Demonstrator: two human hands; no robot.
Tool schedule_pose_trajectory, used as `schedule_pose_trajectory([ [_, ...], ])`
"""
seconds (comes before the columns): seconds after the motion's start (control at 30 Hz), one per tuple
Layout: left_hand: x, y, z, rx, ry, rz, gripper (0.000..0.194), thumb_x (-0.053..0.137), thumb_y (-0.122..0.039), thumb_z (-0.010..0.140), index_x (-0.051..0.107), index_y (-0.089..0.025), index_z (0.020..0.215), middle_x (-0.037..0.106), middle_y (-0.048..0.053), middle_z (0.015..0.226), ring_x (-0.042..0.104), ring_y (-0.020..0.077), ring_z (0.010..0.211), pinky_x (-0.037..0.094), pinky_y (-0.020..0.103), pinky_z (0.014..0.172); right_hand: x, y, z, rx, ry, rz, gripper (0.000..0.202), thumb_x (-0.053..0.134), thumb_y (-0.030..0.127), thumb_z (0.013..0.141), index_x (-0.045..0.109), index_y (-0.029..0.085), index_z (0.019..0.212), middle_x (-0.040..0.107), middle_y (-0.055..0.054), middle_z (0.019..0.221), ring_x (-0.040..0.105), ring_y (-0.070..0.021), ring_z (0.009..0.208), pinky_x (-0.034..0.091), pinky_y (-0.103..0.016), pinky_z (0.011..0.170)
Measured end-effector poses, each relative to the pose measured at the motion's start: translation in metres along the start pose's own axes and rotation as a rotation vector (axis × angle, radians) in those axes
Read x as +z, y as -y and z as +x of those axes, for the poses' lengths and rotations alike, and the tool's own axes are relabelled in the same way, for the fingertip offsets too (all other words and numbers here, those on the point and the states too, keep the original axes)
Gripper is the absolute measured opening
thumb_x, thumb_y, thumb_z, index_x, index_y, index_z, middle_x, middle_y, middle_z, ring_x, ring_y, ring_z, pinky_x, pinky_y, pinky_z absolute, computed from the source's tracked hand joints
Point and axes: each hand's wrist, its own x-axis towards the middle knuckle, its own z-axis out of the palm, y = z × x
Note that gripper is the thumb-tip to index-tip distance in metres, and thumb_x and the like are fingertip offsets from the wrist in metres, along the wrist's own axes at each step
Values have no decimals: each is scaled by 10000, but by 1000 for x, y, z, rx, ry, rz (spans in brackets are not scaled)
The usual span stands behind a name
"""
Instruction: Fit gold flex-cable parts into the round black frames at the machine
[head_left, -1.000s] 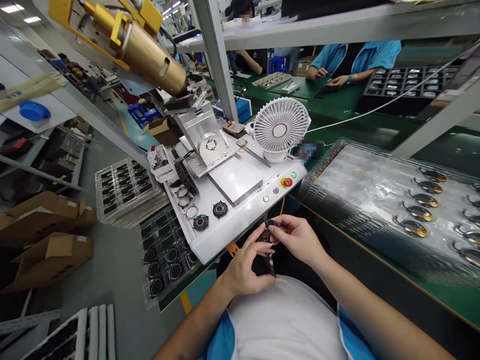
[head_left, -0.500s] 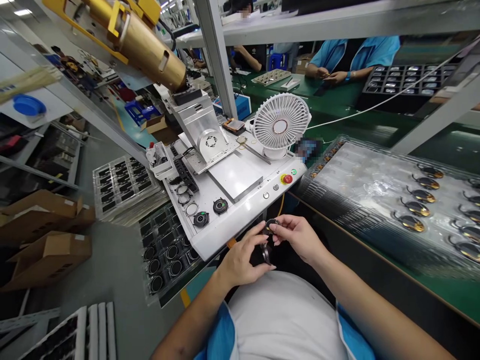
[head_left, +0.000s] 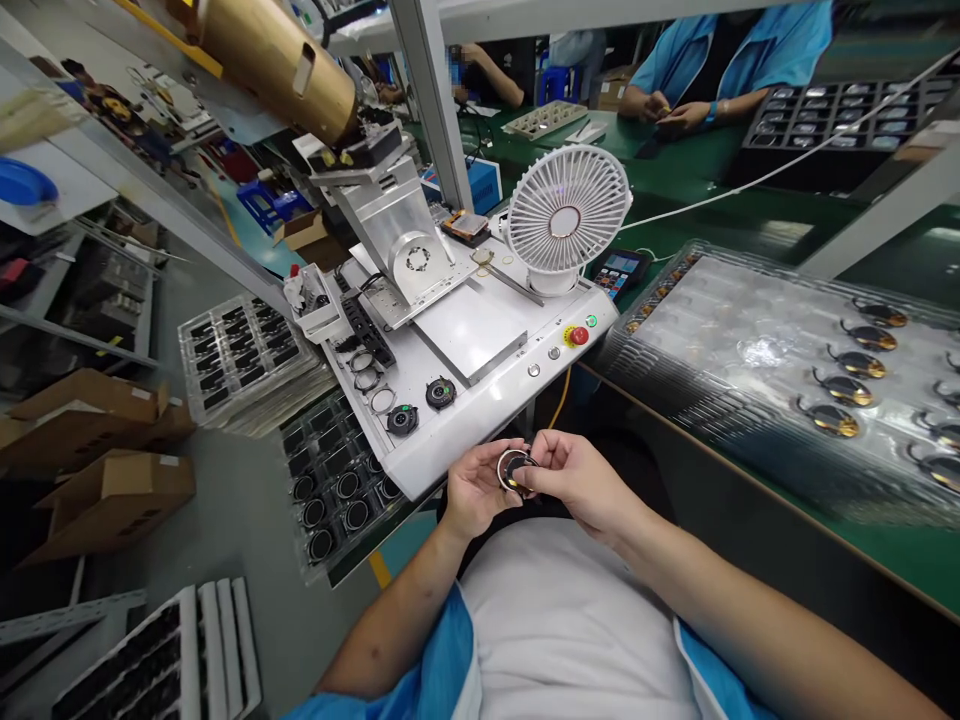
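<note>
The grey floor (head_left: 251, 510) is parted from a teal strip (head_left: 406, 556) by a yellow line (head_left: 379, 568). A green table (head_left: 675, 182) is overhung by a grey beam (head_left: 600, 14); a blue stool (head_left: 559, 85) is seen beyond.

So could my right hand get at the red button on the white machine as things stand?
Probably yes: nothing visible blocks the way from your right hand to the red button on the white machine, though that hand is busy with a round part.

Worn on the head, one camera faces forward and down over a white shirt (head_left: 577, 620), left hand (head_left: 472, 490) and right hand (head_left: 579, 478) close below, desk fan (head_left: 564, 221) farther out, blue-sleeved co-worker (head_left: 724, 65) beyond.
</note>
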Motion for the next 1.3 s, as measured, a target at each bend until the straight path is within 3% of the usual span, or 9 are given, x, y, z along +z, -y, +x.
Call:
schedule_pose_trajectory([
  [0.1, -2, 1, -2, 18, -3, 7, 594, 990, -263, 594, 783, -298, 1150, 805, 84, 1184, 790, 256, 1032, 655, 347, 877, 7, 0, -3, -71, -66, -41, 369, 835, 205, 553, 491, 196, 685, 563, 66, 594, 455, -72, 528, 334, -189, 495],
  [0.27, -5, -1, -3, 58, 41, -8, 581, 980, -228, 615, 785, -320, 1155, 799, 73, 1195, 790, 244, 1040, 655, 331, 894, 13, 4, -5, -109, -72, -94, 339, 764, 200, 572, 445, 218, 685, 485, 101, 546, 405, -72, 508, 301, -197, 478],
  [0.53, -9, 2, -2, 21, 18, 41, 620, 1009, -284, 551, 795, -314, 1132, 799, 80, 1186, 799, 266, 1005, 667, 356, 880, 14, -1, -3, -113, -48, -79, 313, 717, 204, 591, 437, 225, 728, 548, 80, 587, 479, -93, 525, 341, -208, 485],
  [0.77, -8, 0, -4, -9, -27, 100, 623, 1015, -344, 524, 803, -330, 1110, 812, 67, 1148, 801, 279, 993, 679, 393, 853, 14, 5, -2, -97, -74, -83, 345, 752, 212, 568, 438, 228, 710, 541, 73, 578, 458, -83, 508, 357, -194, 461],
  [0.93, -6, 0, -5, -26, -64, 97, 599, 1008, -358, 538, 804, -344, 1101, 817, 53, 1135, 813, 257, 914, 691, 387, 795, 15, 0, 1, -62, -56, 42, 425, 820, 218, 556, 421, 223, 704, 651, 32, 712, 567, -96, 559, 465, -199, 487],
  [1.07, -4, 3, -5, 19, -63, 78, 582, 998, -332, 572, 798, -332, 1118, 817, 54, 1140, 814, 239, 909, 683, 370, 824, 12, -5, 3, -36, -11, 109, 521, 890, 292, 583, 402, 230, 753, 652, 50, 665, 630, -124, 534, 530, -229, 492],
  [1.2, -3, 5, -6, 74, -80, 47, 567, 990, -289, 601, 792, -319, 1131, 810, 63, 1162, 799, 242, 1008, 665, 319, 869, 4, -6, 5, 81, -7, -46, 597, 967, 412, 565, 471, 219, 835, 672, 32, 606, 648, -151, 501, 542, -224, 436],
  [1.3, -2, 2, -5, 83, -91, 80, 541, 984, -274, 612, 797, -322, 1118, 802, 70, 1174, 791, 266, 1033, 668, 360, 887, -2, -7, 7, 138, 46, -128, 585, 961, 525, 573, 506, 196, 739, 674, -15, 570, 605, -129, 458, 528, -209, 389],
])
